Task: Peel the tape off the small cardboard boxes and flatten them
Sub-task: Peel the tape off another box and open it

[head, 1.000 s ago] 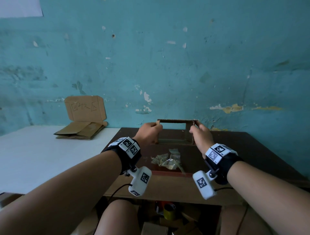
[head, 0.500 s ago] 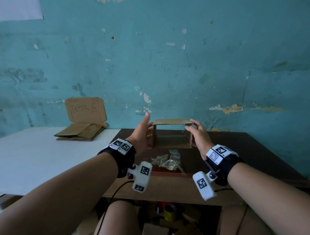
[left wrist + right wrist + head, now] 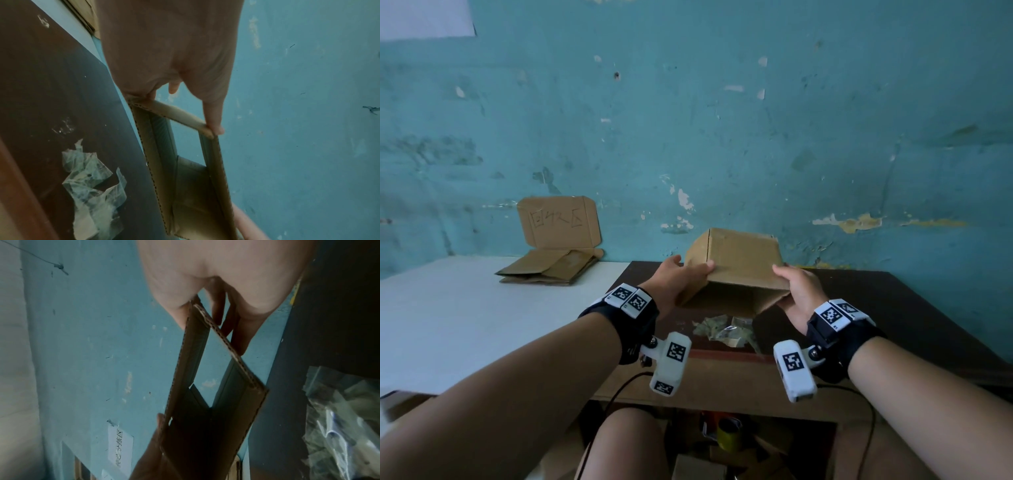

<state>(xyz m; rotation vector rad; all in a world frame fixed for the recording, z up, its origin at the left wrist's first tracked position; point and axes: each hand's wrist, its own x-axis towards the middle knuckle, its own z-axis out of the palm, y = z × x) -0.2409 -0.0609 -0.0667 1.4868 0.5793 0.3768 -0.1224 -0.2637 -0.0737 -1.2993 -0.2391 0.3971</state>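
Open-ended cardboard box [image 3: 736, 263] held above the dark worktop [image 3: 893, 308], left hand [image 3: 678, 284] and right hand [image 3: 796, 294] gripping opposite sides. Crumpled peeled tape [image 3: 726, 330] lies beneath. Flattened cardboard stack [image 3: 548, 269] rests on the white worktop [image 3: 448, 308].

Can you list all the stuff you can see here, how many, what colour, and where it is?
cardboard box: one, brown, open at both ends, held in the air over the dark table
peeled tape: one crumpled clear pile, on the dark table under the box
dark table: one, dark brown, in front of the person
white table: one, white, to the left of the dark table
flattened cardboard: one brown stack, on the white table by the wall
cardboard sign: one, brown with writing, leaning on the wall behind the stack
wall: blue-green, paint chipped
left hand: one, holds the box's left side
right hand: one, holds the box's right side
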